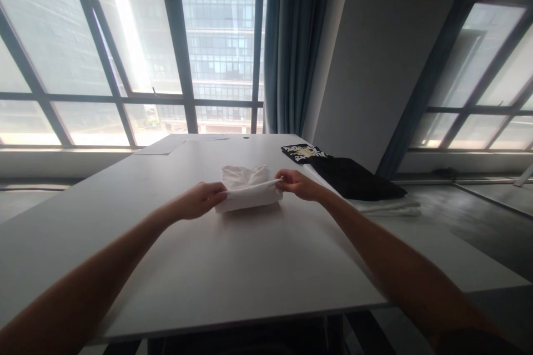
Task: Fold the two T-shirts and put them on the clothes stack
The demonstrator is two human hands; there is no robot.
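A white cloth garment (250,195), folded into a small bundle, lies in the middle of the white table (258,266); its exact kind does not show. My left hand (204,198) pinches its left edge between thumb and fingers. At the opposite end, my right hand (297,183) grips the upper right corner. The near fold is pulled taut between both hands and appears slightly raised, with a shadow beneath it. Behind this fold, the rest of the cloth is wrinkled and lies on the tabletop.
To the right lie a folded black garment (353,177), a black printed one (303,152) and white cloth (389,208) underneath. Sheets of paper (162,147) rest at the far left of the table. Windows, a curtain (291,44) and a pillar (375,55) stand beyond.
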